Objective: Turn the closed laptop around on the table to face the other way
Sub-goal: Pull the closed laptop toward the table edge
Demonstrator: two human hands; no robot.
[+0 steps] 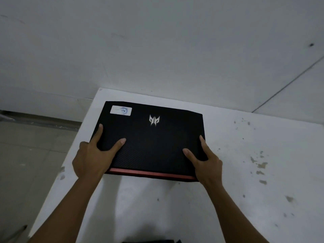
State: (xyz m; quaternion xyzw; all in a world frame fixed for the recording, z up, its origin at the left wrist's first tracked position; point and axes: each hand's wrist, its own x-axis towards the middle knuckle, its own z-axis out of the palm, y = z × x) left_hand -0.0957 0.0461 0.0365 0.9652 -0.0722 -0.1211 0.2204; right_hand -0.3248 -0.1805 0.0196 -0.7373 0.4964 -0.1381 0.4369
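- Right, starting far left, a strip of tiled floor (pixel 26 155) runs along beside the white table (pixel 157 207), and a pale wall (pixel 157 41) rises behind the lot
- Next, the left hand (pixel 91 155) is clamped on the near left corner of the laptop (pixel 150 137): thumb laid flat on the lid pointing right, forefinger stretched along the left edge, the other fingers hidden from view
- Centre stage, that laptop is closed, black and textured, lying towards the far left part of the table, close to the far edge and just beside the left one
- It sits slightly askew, the right side a touch nearer than the left
- A white sticker (pixel 121 110) sits in the lid's far left corner, and a silver logo (pixel 154 120) shines near the far middle
- A red strip (pixel 150 173) runs along the laptop's near edge, facing the person
- Moving right, the right hand (pixel 205 163) grips the near right corner the same way: thumb on the lid pointing left, forefinger up the right edge
- So the two hands are well apart, one on each near corner
- Further right, the tabletop is bare but blotchy, with chipped patches and specks (pixel 261 165) scattered over it
- Both forearms reach in from the near edge of the view
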